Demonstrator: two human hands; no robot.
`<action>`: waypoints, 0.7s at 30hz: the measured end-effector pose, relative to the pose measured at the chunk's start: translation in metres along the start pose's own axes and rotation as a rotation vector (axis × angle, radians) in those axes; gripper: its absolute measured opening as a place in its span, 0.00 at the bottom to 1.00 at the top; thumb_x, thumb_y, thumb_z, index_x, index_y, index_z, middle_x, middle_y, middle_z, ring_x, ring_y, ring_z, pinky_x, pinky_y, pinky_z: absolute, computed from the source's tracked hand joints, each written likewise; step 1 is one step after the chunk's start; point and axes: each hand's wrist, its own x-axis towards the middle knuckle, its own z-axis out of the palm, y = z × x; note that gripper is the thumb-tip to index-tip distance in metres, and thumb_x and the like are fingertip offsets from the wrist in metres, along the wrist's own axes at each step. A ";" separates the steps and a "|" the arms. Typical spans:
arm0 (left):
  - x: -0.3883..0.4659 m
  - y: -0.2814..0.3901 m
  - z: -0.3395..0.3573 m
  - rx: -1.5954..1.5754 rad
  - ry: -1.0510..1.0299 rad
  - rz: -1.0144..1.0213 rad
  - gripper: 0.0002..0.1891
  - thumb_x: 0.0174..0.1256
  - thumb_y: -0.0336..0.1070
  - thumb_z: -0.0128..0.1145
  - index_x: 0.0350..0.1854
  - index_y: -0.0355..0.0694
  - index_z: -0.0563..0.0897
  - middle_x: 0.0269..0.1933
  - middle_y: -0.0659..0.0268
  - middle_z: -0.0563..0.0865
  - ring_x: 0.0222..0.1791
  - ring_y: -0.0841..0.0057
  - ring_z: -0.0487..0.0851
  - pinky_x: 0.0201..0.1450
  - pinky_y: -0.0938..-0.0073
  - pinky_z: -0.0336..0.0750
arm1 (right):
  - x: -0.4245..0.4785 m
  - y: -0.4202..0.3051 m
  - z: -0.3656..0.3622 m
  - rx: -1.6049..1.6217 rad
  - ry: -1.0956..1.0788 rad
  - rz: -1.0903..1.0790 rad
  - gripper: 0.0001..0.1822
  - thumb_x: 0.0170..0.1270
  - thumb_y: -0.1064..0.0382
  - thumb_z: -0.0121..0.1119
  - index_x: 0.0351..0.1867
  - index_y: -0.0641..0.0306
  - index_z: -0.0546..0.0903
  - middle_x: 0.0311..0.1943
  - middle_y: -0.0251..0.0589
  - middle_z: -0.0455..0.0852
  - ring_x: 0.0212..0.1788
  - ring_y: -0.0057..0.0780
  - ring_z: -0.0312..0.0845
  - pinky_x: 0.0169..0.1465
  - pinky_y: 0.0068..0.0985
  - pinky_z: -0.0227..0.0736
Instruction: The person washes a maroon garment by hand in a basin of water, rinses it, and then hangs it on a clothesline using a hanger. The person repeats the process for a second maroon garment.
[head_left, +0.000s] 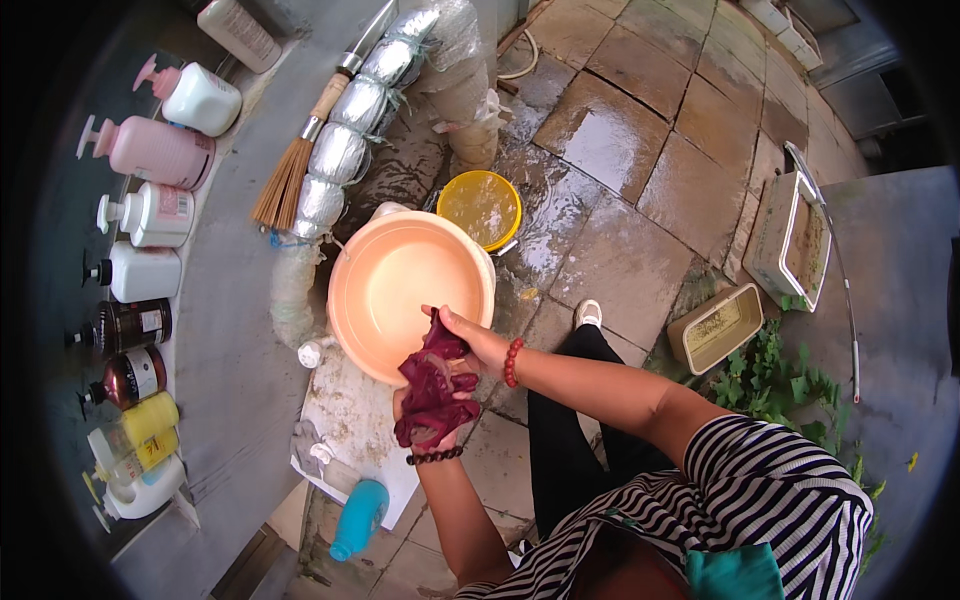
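Observation:
My right hand (478, 336), with a red bead bracelet at the wrist, grips the upper end of a wet-looking dark red cloth (433, 379). Lower down, my left hand (446, 441) holds the same cloth bunched across its palm and fingers; dark beads circle that wrist. Both hands are over the near rim of a peach-coloured plastic basin (397, 281), and the cloth hides part of that rim. The basin's pale bottom shows through; whether water stands in it I cannot tell. A yellow-rimmed bucket (480, 210) stands just beyond the basin.
On the left ledge stand several pump bottles (161, 150). A bristle brush (289, 169) lies by a foil-wrapped pipe (341, 150). A blue bottle (360, 517) is near a stained white board (356, 420). Paving slabs (607, 135) are wet; planters (712, 330) line the right.

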 end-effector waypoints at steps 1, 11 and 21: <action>0.007 -0.004 0.007 0.024 0.024 0.026 0.26 0.61 0.49 0.56 0.57 0.38 0.77 0.50 0.57 0.83 0.44 0.65 0.80 0.40 0.65 0.76 | 0.002 -0.007 0.001 0.163 -0.081 0.035 0.42 0.68 0.27 0.47 0.75 0.49 0.62 0.61 0.46 0.73 0.62 0.31 0.71 0.63 0.36 0.72; 0.014 0.011 0.039 0.002 -0.117 0.222 0.25 0.75 0.56 0.44 0.61 0.41 0.73 0.60 0.59 0.77 0.61 0.65 0.76 0.62 0.61 0.72 | -0.038 -0.045 0.060 -1.259 -0.336 -0.981 0.46 0.33 0.35 0.79 0.61 0.40 0.80 0.65 0.45 0.64 0.69 0.62 0.54 0.72 0.53 0.50; 0.020 0.017 0.079 0.720 0.329 0.810 0.13 0.73 0.42 0.47 0.45 0.37 0.76 0.45 0.62 0.79 0.45 0.72 0.78 0.49 0.68 0.76 | -0.006 -0.052 0.103 -0.723 -0.044 -1.037 0.15 0.49 0.62 0.72 0.36 0.55 0.77 0.35 0.35 0.79 0.46 0.36 0.73 0.53 0.31 0.69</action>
